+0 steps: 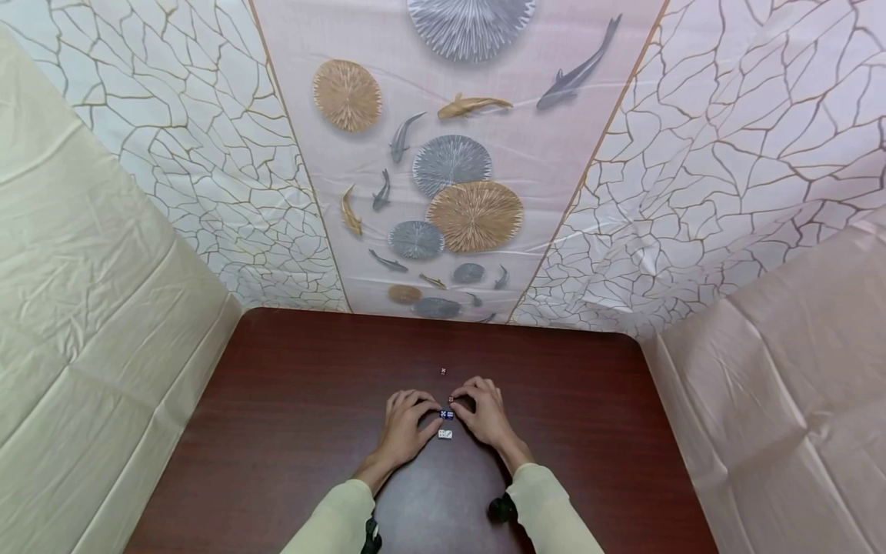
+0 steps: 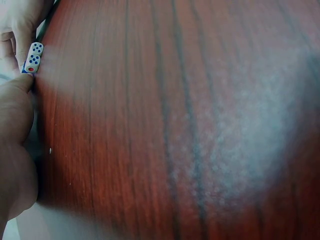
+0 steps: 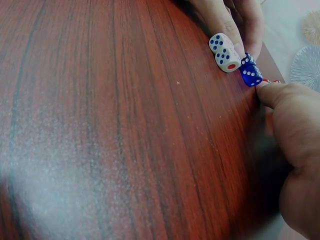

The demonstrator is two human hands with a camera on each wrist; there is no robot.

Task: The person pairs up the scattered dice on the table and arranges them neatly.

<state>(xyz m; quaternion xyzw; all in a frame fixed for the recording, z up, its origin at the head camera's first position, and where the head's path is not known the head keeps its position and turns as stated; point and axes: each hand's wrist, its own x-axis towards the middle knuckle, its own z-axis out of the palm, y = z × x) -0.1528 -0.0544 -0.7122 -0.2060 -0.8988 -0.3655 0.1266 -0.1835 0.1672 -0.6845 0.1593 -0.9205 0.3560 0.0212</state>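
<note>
Two blue dice [image 1: 446, 415] with white pips stand side by side on the dark red-brown table. My left hand [image 1: 404, 428] pinches the left one between thumb and index finger. Just beyond them, my right hand [image 1: 488, 413] holds a small red die [image 1: 451, 398] between thumb and fingertip; it shows partly behind the right thumb in the right wrist view. Two white dice [image 3: 224, 52] with blue pips and a red one touch each other on the near side of the blue pair. Another reddish die [image 1: 443, 371] sits alone farther back.
The wooden table [image 1: 298, 392] has rounded back corners. A patterned cloth [image 1: 588, 269] with fish and round leaf shapes hangs behind it. Pale beige cloth [image 1: 104, 323] closes off the left side, and similar cloth [image 1: 775, 400] the right.
</note>
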